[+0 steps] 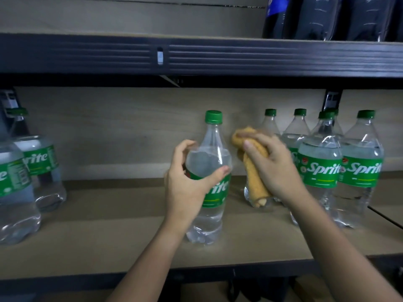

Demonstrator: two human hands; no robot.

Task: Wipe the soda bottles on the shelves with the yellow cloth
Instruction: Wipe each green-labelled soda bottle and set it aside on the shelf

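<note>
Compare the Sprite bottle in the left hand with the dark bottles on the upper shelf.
The Sprite bottle holds clear liquid; the dark bottles look nearly black. The left hand grips the Sprite bottle; nothing touches the dark ones. Its green cap shows; their tops are cut off. Both stand upright on shelves.

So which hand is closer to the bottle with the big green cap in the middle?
Left. The left hand grips that bottle around its middle. The right hand is off to its right, apart from it, holding the yellow cloth.

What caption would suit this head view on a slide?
Left hand grips a Sprite bottle on the shelf while right hand holds the yellow cloth beside it.
</note>
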